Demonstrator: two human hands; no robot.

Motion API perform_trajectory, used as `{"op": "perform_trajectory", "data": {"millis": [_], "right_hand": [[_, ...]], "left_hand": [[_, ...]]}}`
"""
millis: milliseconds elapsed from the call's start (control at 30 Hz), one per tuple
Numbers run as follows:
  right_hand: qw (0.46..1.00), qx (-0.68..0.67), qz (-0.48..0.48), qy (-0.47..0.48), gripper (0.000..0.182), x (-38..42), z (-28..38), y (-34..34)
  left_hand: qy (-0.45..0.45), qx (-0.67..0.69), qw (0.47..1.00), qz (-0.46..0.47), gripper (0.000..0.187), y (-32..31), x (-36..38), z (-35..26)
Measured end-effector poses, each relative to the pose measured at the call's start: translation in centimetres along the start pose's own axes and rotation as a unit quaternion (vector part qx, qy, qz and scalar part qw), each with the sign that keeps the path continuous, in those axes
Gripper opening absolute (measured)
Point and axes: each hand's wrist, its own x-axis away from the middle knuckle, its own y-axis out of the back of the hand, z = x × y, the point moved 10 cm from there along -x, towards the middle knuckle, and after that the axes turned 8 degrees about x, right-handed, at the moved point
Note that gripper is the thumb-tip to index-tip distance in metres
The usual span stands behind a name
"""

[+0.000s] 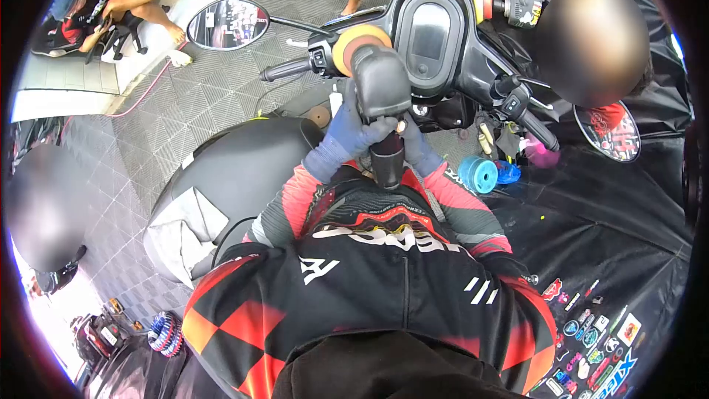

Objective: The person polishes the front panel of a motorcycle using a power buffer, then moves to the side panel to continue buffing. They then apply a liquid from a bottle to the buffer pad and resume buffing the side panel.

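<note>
A black handheld polisher (382, 81) with an orange and yellow foam pad (356, 42) is held in front of my chest. My left hand (343, 137), in a dark blue glove, is closed around the left side of its body below the head. My right hand (421, 149), gloved alike, grips the tool from the right, near its black handle. In this view the pad overlaps the front panel of a black scooter, between the left handlebar grip (286, 69) and the display (433, 35). The pad's working face is hidden.
A grey cloth (185, 229) lies on the scooter seat (236, 159). Mirrors (229, 24) stick out on both sides. At the upper right, another person's hand is by a second polisher (521, 6). A blue roll-like item (478, 174) sits right; a person sits upper left.
</note>
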Motion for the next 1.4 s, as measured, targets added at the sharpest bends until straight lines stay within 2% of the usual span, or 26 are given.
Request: {"op": "perform_trajectory", "data": {"millis": [67,133,200,300,333,400,467,533,567,600,667,733,767,800,867,900,933,1000,1033,1067,1133,1167,1200,1267,1333,1400], "right_hand": [[0.993,0.106,0.056,0.002,0.075,0.5,0.6,-0.9],[0.984,0.162,0.054,0.041,0.072,0.8,1.6,-0.4],[0.967,0.215,0.134,-0.033,0.070,1.2,-1.1,0.0],[0.969,0.191,0.149,-0.056,0.067,0.2,-1.6,-0.4],[0.971,0.176,0.148,-0.059,0.066,-0.3,-1.4,-1.1],[0.976,0.129,0.169,-0.055,0.067,-1.4,-1.1,-2.3],[0.971,0.116,0.195,-0.077,0.072,-1.9,-1.5,-3.1],[0.972,0.086,0.196,-0.093,0.076,-0.9,-2.0,-3.0],[0.981,0.097,0.142,-0.087,0.076,-0.7,-1.9,-1.9],[0.987,0.109,0.088,-0.080,0.076,-0.4,-1.6,-0.8],[0.984,0.122,0.093,-0.086,0.074,0.9,-1.4,-0.6],[0.982,0.141,0.086,-0.094,0.070,1.5,-1.4,0.0],[0.980,0.161,0.099,-0.062,0.062,1.4,-1.8,0.5],[0.980,0.162,0.101,-0.066,0.062,1.8,-2.5,0.8],[0.971,0.208,0.101,-0.061,0.055,2.7,-2.7,0.8],[0.970,0.226,0.081,-0.039,0.051,2.8,-2.5,0.8],[0.969,0.230,0.081,-0.042,0.051,2.9,-1.9,0.0],[0.948,0.314,0.037,-0.020,0.054,3.0,-0.4,-0.8],[0.934,0.357,0.005,0.000,0.062,3.1,0.2,-1.1],[0.933,0.359,0.010,-0.001,0.062,3.2,0.6,-1.6],[0.882,0.470,-0.044,0.009,0.071,3.7,2.4,-1.6],[0.858,0.511,-0.039,-0.035,0.078,3.6,1.5,-0.8],[0.857,0.512,-0.037,-0.038,0.078,3.6,2.0,-0.8],[0.813,0.582,-0.022,-0.022,0.078,3.3,4.2,-2.0],[0.806,0.590,-0.015,-0.042,0.076,3.2,5.0,-1.9],[0.823,0.567,0.001,0.028,0.075,2.5,6.6,-2.6]], "left_hand": [[0.022,0.037,0.999,0.021,0.084,-0.7,1.4,2.3],[0.019,0.037,0.999,-0.031,0.081,-0.5,3.1,4.2],[-0.002,0.070,0.997,-0.037,0.079,-0.8,4.0,4.6],[-0.006,0.003,0.998,-0.067,0.057,0.3,4.1,5.4],[-0.002,0.003,0.998,-0.068,0.057,0.3,4.3,5.7],[0.011,0.030,0.984,-0.175,0.053,2.6,4.8,6.4],[0.019,0.018,0.986,-0.162,0.057,2.3,4.3,4.9],[0.027,0.033,0.984,-0.176,0.065,1.9,4.5,4.6],[0.025,0.032,0.982,-0.183,0.065,1.4,4.6,4.3],[0.034,0.040,0.980,-0.193,0.057,0.7,4.7,4.4],[0.041,0.050,0.976,-0.207,0.050,0.2,5.0,5.3],[0.005,0.017,0.983,-0.183,0.053,-0.2,5.1,5.9],[0.014,0.036,0.990,-0.135,0.057,-0.7,4.9,6.2],[0.016,0.038,0.990,-0.138,0.057,-0.3,5.0,6.4],[0.013,0.050,0.998,-0.045,0.062,-1.2,4.7,6.6],[0.084,0.065,0.994,-0.022,0.071,-1.0,5.0,8.0],[0.083,0.069,0.994,-0.023,0.071,-0.6,5.0,8.3],[0.058,0.219,0.973,0.043,0.065,-0.6,4.8,9.5],[0.069,0.186,0.977,0.077,0.066,-0.2,4.9,9.9],[0.066,0.188,0.977,0.073,0.066,0.1,5.0,10.4],[0.050,0.265,0.961,0.054,0.067,0.7,5.3,10.4],[0.072,0.270,0.959,0.049,0.066,0.6,5.5,11.5],[0.072,0.272,0.958,0.047,0.066,0.5,5.7,11.7],[0.061,0.285,0.956,0.043,0.065,0.2,5.5,11.1],[0.074,0.284,0.955,0.042,0.065,0.1,5.2,11.6],[0.082,0.282,0.955,0.039,0.066,-0.2,5.1,11.9]]}}
